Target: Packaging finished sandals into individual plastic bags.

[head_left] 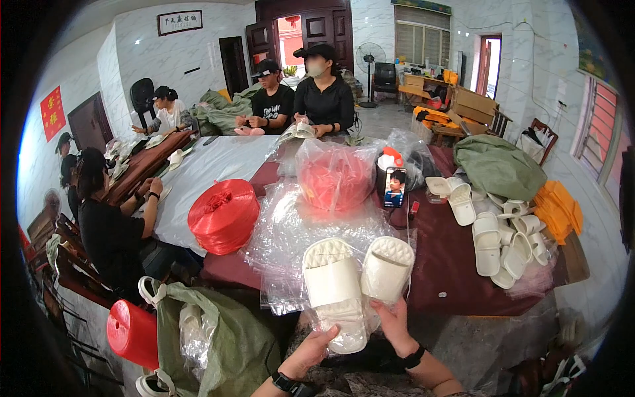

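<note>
Two cream-white slide slippers are in front of me at the table's near edge. My left hand (317,345) grips the heel end of the left slipper (332,281), its thumb on the sole. At the right slipper (387,268), my right hand (395,323) holds the lower end, fingers partly hidden behind it. Clear film shines around the slippers, though I cannot tell how far it covers each one. Beyond them, a pile of clear plastic bags (278,241) lies on the dark red tablecloth (436,291).
A red twine roll (223,215) and a bagged red roll (336,178) stand on the table. A phone (395,187) stands upright beyond the slippers. Loose white slippers (487,241) heap at the right. A green sack (218,331) sits lower left. Several people work around the tables.
</note>
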The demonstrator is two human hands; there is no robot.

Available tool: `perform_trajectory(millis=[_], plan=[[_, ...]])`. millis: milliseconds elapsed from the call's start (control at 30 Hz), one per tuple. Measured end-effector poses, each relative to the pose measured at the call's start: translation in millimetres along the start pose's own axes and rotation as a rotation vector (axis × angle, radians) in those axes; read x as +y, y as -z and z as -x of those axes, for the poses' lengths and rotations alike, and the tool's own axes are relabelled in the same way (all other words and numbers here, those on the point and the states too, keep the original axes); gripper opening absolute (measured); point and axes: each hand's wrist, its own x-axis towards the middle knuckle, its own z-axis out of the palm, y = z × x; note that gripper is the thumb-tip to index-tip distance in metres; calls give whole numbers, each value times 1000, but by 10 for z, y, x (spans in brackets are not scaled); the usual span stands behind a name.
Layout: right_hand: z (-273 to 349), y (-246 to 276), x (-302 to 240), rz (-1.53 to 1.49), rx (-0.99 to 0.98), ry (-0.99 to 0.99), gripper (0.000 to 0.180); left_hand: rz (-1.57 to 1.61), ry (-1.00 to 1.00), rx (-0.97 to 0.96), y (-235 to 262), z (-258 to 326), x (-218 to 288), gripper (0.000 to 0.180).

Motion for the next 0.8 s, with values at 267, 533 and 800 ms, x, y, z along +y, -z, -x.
perform_trajectory(millis=[267, 533, 800], plan=[[186, -141, 419, -47, -113, 29, 36, -126, -259, 100, -144, 137, 80, 45], [-292, 272, -277, 410, -321, 163, 35, -377, -705, 499, -132, 1184, 1037, 41], [-564, 1023, 208, 481, 86, 121, 9, -940, -922, 1217, 1126, 2782, 1683, 43]])
